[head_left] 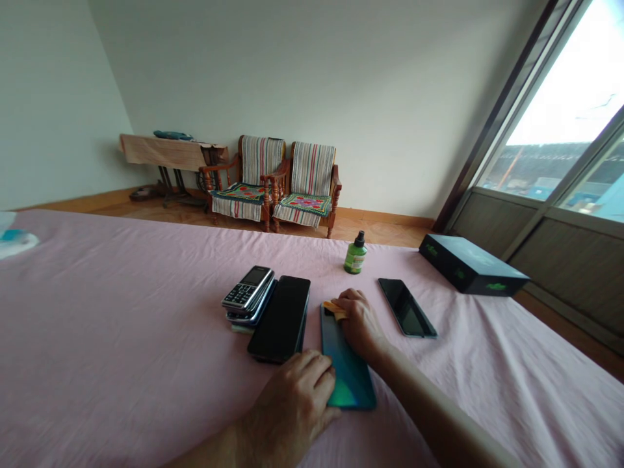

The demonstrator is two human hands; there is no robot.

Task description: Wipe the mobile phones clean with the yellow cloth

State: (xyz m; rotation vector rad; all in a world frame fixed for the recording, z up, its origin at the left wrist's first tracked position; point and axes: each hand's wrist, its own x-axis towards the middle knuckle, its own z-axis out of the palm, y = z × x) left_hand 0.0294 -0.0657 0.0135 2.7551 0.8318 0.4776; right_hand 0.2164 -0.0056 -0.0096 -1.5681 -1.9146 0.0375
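Note:
A shiny blue-green smartphone (350,380) lies back side up on the pink sheet. My left hand (298,393) grips its near left edge, thumb at the bottom corner. Pressed against the far end of the phone is a small yellow cloth (334,308), pinched under the fingers of my right hand (361,328); part of the phone's camera area is hidden there. Just left of it sits a large black smartphone (283,318), apparently on top of another. Beside that is a stack of keypad phones (248,289). Another dark smartphone (407,309) lies screen up to the right.
Behind the phones stands a green spray bottle (355,255) with a black top. A black box (470,263) rests at the bed's far right. Two wooden chairs (305,185) and a cloth-covered table (163,153) stand by the wall. A white and blue item (17,240) is at far left.

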